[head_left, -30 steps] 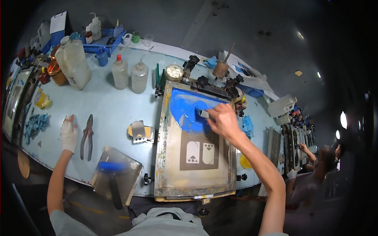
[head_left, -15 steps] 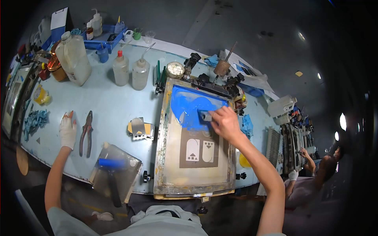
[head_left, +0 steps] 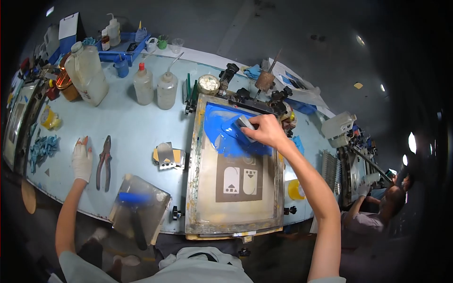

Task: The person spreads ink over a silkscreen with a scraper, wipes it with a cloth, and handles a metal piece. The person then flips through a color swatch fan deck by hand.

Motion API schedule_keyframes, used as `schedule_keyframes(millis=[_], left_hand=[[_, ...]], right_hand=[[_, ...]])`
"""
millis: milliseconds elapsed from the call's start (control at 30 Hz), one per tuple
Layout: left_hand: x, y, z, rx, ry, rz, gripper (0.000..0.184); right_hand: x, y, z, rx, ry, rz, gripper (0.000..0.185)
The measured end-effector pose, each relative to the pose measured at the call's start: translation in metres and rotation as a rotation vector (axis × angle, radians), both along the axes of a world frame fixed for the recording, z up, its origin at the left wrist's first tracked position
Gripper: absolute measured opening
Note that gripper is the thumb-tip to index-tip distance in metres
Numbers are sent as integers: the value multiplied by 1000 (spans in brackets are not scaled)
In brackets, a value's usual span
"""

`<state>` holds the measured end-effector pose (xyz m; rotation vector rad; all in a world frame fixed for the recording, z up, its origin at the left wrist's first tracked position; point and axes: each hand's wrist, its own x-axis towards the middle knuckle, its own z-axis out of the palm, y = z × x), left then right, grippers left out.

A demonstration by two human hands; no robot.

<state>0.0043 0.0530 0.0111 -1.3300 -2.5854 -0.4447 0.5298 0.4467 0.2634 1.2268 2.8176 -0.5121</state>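
Observation:
My right hand (head_left: pixel 267 130) is closed on a flat grey metal scraper (head_left: pixel 244 124), held at a tilt over the blue ink (head_left: pixel 219 137) on a screen printing frame (head_left: pixel 192 188). The ink covers the far part of the mesh, with a ragged near edge. Below it, a dark panel (head_left: pixel 222 188) shows two light rounded shapes with small symbols. My left hand (head_left: pixel 82 162), in a white glove that leaves some fingertips bare, lies flat on the light blue table (head_left: pixel 127 127) with nothing in it. Beside it are dark-handled pliers (head_left: pixel 104 165).
Nearer me, a blue roller (head_left: pixel 135 198) lies on a flat translucent sheet (head_left: pixel 122 217). Metal pieces (head_left: pixel 166 155) sit left of the frame. Squeeze bottles (head_left: pixel 143 85) and a large jug (head_left: pixel 89 75) stand behind. A co-worker (head_left: pixel 377 212) is at the far right.
My right hand and the scraper have shifted slightly away from me and left, and the scraper is turned. The blue ink has been moved about. My left hand stays put.

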Motion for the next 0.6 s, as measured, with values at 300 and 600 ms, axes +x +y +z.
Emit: schedule_keyframes(millis=[300,600], left_hand=[[4,1,4,-2,19,9,50],[0,-1,-1,0,6,17,53]], right_hand=[[-27,1,-34,429,128,353,21],[37,20,-9,398,12,580,42]])
